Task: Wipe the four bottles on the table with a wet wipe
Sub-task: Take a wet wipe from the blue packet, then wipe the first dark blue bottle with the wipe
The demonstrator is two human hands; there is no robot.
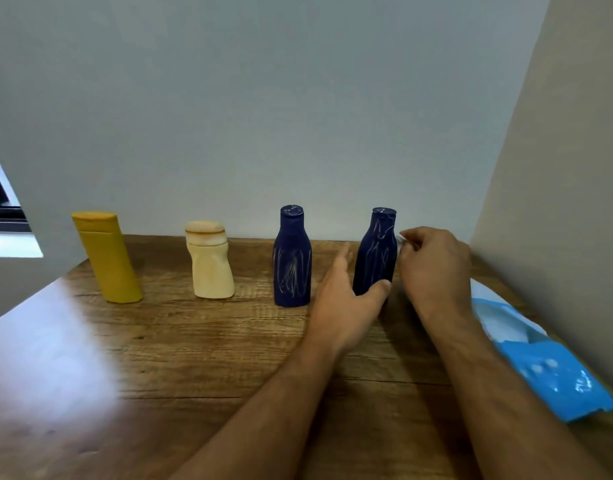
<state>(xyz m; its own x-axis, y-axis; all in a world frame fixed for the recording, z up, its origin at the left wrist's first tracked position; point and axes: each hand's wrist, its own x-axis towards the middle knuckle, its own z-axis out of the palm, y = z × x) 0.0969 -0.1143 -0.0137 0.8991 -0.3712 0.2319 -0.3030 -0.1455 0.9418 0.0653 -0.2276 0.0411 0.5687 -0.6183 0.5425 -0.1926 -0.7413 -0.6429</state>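
Four bottles in a row; rt blue bottle point(375, 252) is cupped by left hand point(346, 306), wipe point(401, 238) pinched in right hand point(433, 268).

Two forearms in view, both bare to the lower frame edge; no sleeves visible; left hand point(343, 299) bare, no glove, ring or watch; right hand point(435, 268) likewise bare; wrists unadorned; fine hair visible along both forearms; no markings seen.
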